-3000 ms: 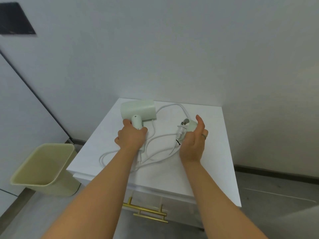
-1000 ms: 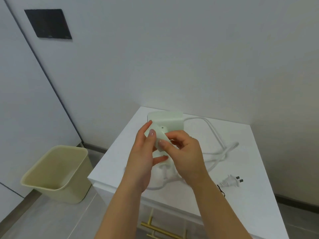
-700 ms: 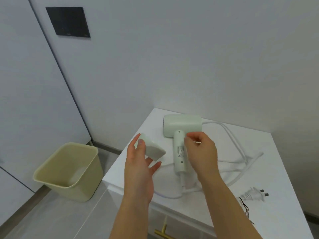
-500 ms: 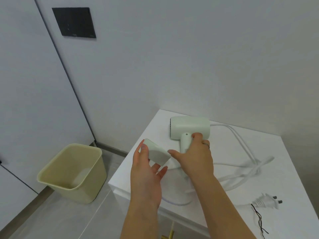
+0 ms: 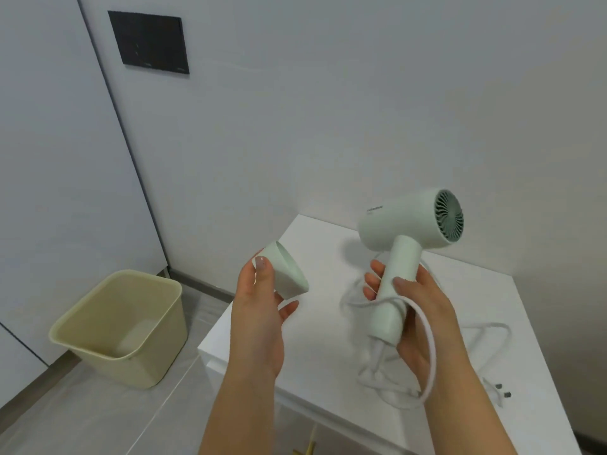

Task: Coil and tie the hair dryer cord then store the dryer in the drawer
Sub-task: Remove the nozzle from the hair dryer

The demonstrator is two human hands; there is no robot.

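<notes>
My right hand (image 5: 415, 326) grips the handle of the pale green hair dryer (image 5: 404, 231) and holds it upright above the white cabinet top (image 5: 315, 356), rear fan grille facing right. The white cord (image 5: 427, 339) hangs from the handle's base, loops over my right wrist and lies loose on the cabinet. Its plug (image 5: 501, 390) rests near the right front edge. My left hand (image 5: 259, 310) holds the detached pale green nozzle (image 5: 287, 270), to the left of the dryer.
A beige waste bin (image 5: 121, 326) stands on the grey floor left of the cabinet. A gold drawer handle (image 5: 307, 449) peeks out below the cabinet's front edge. White walls close in behind and to the right; a black panel (image 5: 149, 42) hangs on the wall.
My right hand has lifted the dryer off the cabinet and turned it upright. My left hand still carries the nozzle. The cord has been dragged up with the dryer.
</notes>
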